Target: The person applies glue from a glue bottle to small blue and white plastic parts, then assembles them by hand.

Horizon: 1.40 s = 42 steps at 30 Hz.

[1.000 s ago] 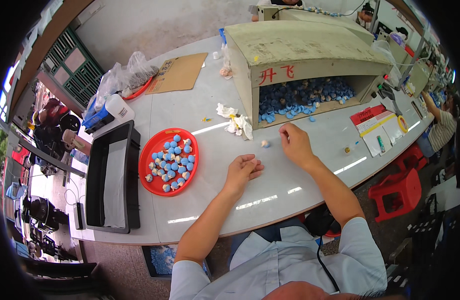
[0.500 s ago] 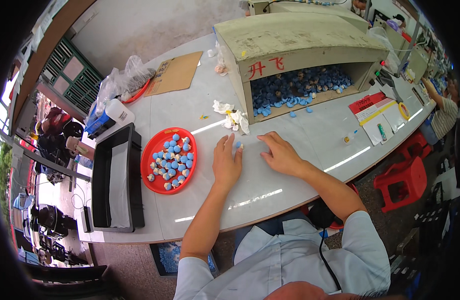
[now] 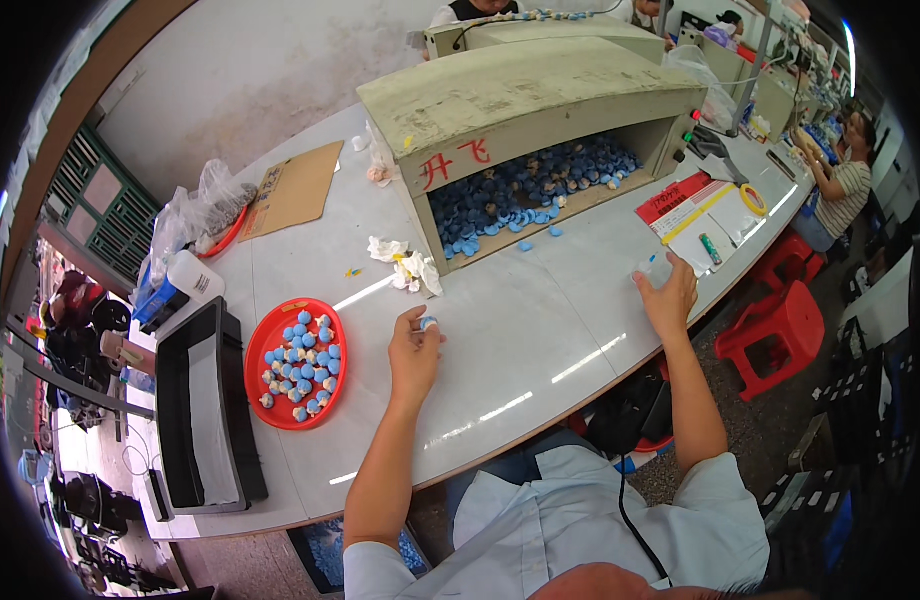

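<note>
My left hand (image 3: 413, 355) is above the table with thumb and fingers closed on a small blue-and-white piece (image 3: 429, 322). To the right, my right hand (image 3: 668, 300) has its thumb and fingers apart around a small clear bottle with a blue tip (image 3: 650, 261). The hand partly hides the bottle, and I cannot tell whether they touch. Left of my left hand, a round red tray (image 3: 256, 388) carries several blue balls with cream-coloured parts.
A beige metal housing (image 3: 520, 100) at the back holds a heap of blue pieces (image 3: 540, 190). Crumpled white tissue (image 3: 410, 268) lies before it. A black bin (image 3: 242, 440) stands at the left, cardboard (image 3: 295, 190) behind. Papers (image 3: 680, 205) and yellow tape (image 3: 752, 199) lie right. Red stools (image 3: 780, 340) stand beyond the edge.
My right hand has moved right, from near my left hand to the small bottle. My left hand now has the blue-and-white piece raised between its fingers. The view has shifted.
</note>
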Each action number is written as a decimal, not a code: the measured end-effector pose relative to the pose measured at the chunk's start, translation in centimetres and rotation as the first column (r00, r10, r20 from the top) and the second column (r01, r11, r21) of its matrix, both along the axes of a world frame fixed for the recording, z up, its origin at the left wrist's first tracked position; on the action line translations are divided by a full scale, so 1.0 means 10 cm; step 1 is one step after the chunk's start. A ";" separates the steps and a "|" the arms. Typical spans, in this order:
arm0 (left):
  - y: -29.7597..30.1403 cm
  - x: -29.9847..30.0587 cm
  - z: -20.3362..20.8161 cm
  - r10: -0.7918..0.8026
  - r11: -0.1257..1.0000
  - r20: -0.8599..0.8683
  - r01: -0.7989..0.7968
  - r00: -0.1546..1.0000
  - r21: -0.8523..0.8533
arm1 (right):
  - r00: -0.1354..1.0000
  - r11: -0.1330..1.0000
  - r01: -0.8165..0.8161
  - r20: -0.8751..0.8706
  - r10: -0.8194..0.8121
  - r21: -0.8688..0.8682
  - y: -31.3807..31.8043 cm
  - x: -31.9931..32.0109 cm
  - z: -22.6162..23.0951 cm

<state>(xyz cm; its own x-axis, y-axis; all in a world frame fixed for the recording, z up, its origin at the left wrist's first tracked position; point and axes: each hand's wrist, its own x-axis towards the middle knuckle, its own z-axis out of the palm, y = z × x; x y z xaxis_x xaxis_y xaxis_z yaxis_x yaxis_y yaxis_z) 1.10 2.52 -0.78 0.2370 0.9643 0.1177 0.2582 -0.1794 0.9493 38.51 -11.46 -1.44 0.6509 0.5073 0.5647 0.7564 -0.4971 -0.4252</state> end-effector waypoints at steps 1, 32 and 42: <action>-0.01 0.01 0.03 0.017 0.941 0.320 0.094 0.947 -0.326 | 0.999 0.999 -0.036 -0.007 0.036 0.000 0.04 0.09 -0.03; -0.12 -0.07 0.05 -0.324 0.624 0.374 0.494 0.869 -0.606 | 0.236 0.292 -0.821 -0.174 0.956 0.490 0.41 -1.74 0.09; -0.14 -0.06 0.09 -0.342 0.624 0.361 0.497 0.867 -0.603 | 0.241 0.271 -0.862 -0.125 0.963 0.429 0.44 -1.77 0.07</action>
<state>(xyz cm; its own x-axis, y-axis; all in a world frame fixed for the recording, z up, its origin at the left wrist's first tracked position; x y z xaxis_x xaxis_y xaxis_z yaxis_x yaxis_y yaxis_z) 0.49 1.16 0.13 0.6827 0.6035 -0.4119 0.1164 0.4667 0.8767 20.81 -7.08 -0.78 -0.0285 0.7665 0.6416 0.4206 0.5914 -0.6880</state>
